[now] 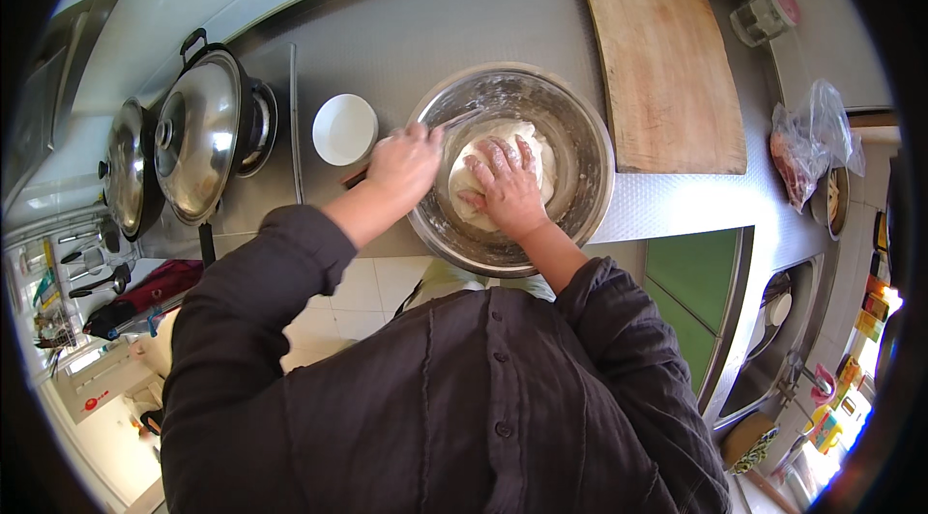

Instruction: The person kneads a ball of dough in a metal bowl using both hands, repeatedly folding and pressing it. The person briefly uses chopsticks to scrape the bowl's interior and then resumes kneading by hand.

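Little room parts the bowl (582,161) from the board's edge (609,74).

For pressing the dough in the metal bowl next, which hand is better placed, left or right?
Probably the right hand: it rests, fingers spread, on the dough. The left hand is at the left rim of the bowl, gripping a thin utensil, so it seems less free.

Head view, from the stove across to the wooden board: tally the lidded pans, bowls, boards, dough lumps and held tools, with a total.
Lidded pans: 2 (near pan, far-left pan)
Bowls: 2 (steel bowl, white bowl)
Boards: 1 (wooden board)
Dough lumps: 1 (dough, under the right hand)
Held tools: 1 (tool, in the left hand)
Total: 7
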A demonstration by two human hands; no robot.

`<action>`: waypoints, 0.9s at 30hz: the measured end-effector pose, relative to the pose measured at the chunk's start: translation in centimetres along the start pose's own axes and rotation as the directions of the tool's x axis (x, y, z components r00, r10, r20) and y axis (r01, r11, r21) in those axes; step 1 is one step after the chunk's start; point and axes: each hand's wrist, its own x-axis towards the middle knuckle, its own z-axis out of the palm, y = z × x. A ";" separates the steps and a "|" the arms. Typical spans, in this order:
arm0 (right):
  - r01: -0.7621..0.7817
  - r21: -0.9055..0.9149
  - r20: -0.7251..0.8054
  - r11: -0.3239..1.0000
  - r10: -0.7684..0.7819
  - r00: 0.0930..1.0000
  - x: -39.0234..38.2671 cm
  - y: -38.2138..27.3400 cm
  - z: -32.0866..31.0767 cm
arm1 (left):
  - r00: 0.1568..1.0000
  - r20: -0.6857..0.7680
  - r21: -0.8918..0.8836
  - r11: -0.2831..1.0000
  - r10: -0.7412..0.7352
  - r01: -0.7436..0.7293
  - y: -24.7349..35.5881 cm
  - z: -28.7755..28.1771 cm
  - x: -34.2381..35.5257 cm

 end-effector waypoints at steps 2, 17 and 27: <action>0.000 -0.021 0.003 1.000 0.000 1.000 0.0 0.0 0.3 | 0.994 -0.106 -0.018 0.999 0.030 -0.032 0.8 1.2 1.6; -0.033 0.211 -0.034 0.977 0.041 0.999 -1.4 2.4 -6.1 | 0.997 -0.073 0.061 0.998 0.007 -0.002 -0.8 2.8 -1.9; -0.067 0.084 -0.193 0.994 0.082 0.978 -6.8 4.6 -8.2 | 0.997 0.064 -0.050 0.997 0.053 -0.050 -0.8 1.4 -4.0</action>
